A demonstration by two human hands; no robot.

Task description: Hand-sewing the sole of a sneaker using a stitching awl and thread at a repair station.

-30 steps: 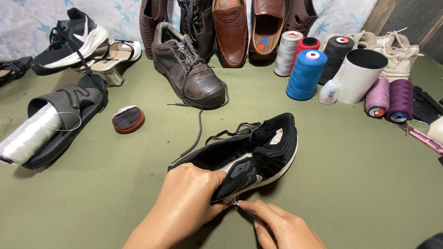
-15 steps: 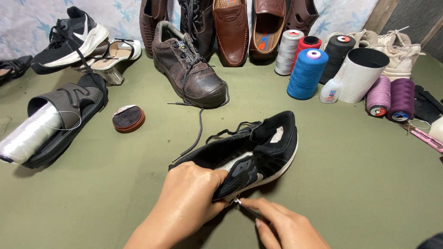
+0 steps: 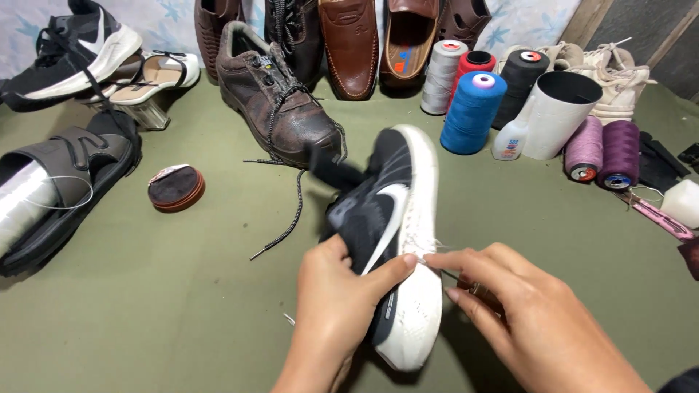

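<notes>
My left hand (image 3: 336, 313) grips a black sneaker with a white sole (image 3: 397, 240), lifted off the green surface and tilted so the side and sole face me. My right hand (image 3: 520, 313) is beside the sole's edge, fingers pinched on a thin needle (image 3: 445, 272) whose tip meets the seam between sole and upper. Thin pale thread strands show by the sole near the needle.
A brown lace-up boot (image 3: 280, 109) lies behind the sneaker, its lace trailing forward. Thread spools (image 3: 472, 110), a white cup (image 3: 557, 113), purple spools (image 3: 603, 149), a round polish tin (image 3: 175, 188), a black sandal (image 3: 69, 185) and rows of shoes ring the green surface (image 3: 182, 306).
The sneaker was lying on its side on the surface; now my left hand has raised and turned it upright. My right hand moved up with the needle to the sole's edge.
</notes>
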